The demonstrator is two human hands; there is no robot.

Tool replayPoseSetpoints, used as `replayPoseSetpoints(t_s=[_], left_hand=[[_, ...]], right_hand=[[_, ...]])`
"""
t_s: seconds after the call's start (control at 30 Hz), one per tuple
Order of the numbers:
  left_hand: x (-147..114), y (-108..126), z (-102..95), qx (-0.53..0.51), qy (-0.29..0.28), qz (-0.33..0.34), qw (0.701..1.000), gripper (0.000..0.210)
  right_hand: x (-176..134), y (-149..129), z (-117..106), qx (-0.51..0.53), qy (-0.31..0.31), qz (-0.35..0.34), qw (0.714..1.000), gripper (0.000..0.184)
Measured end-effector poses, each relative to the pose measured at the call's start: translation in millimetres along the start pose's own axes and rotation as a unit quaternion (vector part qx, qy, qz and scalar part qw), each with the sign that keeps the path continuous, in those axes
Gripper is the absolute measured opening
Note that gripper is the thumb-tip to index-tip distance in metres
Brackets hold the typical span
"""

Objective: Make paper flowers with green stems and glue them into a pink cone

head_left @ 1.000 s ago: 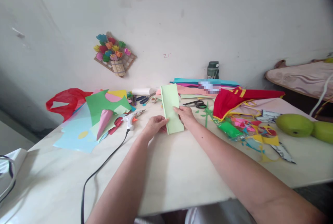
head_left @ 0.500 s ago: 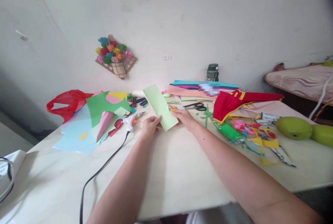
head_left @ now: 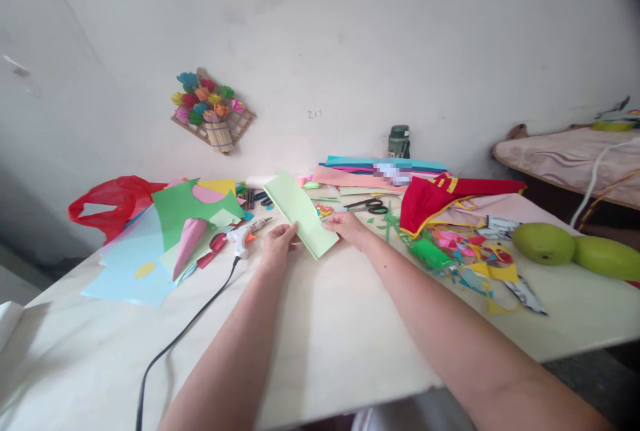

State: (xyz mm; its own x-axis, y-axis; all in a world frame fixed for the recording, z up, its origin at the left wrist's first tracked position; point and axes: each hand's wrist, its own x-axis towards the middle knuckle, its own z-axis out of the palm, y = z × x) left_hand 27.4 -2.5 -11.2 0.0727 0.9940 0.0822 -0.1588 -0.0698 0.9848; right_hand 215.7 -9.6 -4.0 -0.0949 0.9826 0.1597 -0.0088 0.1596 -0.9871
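A folded light green sheet of paper (head_left: 303,216) is held up between my two hands, tilted above the table. My left hand (head_left: 280,244) pinches its left edge near the lower end, thumb on top. On the other side, my right hand (head_left: 345,227) is closed on the paper's right edge. Left of my left hand lies a white glue gun (head_left: 239,240) with a black cord. Black-handled scissors (head_left: 370,207) rest just beyond my right hand.
Coloured paper and a pink paper cone (head_left: 189,247) lie at left, beside a red plastic bag (head_left: 113,201). To the right are a red cloth (head_left: 430,201), paper scraps, a green packet (head_left: 433,253) and green fruits (head_left: 543,243). A dark bottle (head_left: 399,142) stands at the back.
The view has turned slightly right, so everything sits further left in the picture. Both hands keep hold of the green paper, and its pose is nearly the same.
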Motion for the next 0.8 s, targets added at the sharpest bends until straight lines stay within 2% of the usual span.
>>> replayPoseSetpoints(t_s=[0.2, 0.33, 0.5, 0.57, 0.7, 0.73, 0.8], left_hand=[[-7, 2, 13.3, -0.025, -0.017, -0.018, 0.999, 0.033], [-9, 3, 20.0, -0.045, -0.029, -0.028, 0.998, 0.032], [-6, 9, 12.9, -0.077, -0.01, -0.023, 0.997, 0.031], [-6, 12, 11.4, -0.107, -0.004, -0.017, 0.994, 0.029], [-6, 21, 15.1, -0.238, 0.057, -0.019, 0.969, 0.022], [-5, 22, 16.3, -0.27, 0.079, -0.02, 0.959, 0.018], [-4, 24, 17.9, -0.317, 0.117, -0.019, 0.941, 0.011]], right_hand=[[-9, -12, 4, 0.052, -0.068, 0.029, 0.996, 0.03], [-9, -11, 3, 0.059, -0.066, 0.035, 0.995, 0.032], [-9, -10, 2, 0.029, -0.088, 0.061, 0.994, 0.028], [-7, -10, 2, 0.056, -0.065, 0.074, 0.994, 0.029], [-1, -8, -1, 0.17, 0.007, 0.092, 0.981, 0.045], [-1, -8, -2, 0.192, 0.006, 0.1, 0.976, 0.045], [-2, -7, -2, 0.205, -0.013, 0.111, 0.972, 0.032]])
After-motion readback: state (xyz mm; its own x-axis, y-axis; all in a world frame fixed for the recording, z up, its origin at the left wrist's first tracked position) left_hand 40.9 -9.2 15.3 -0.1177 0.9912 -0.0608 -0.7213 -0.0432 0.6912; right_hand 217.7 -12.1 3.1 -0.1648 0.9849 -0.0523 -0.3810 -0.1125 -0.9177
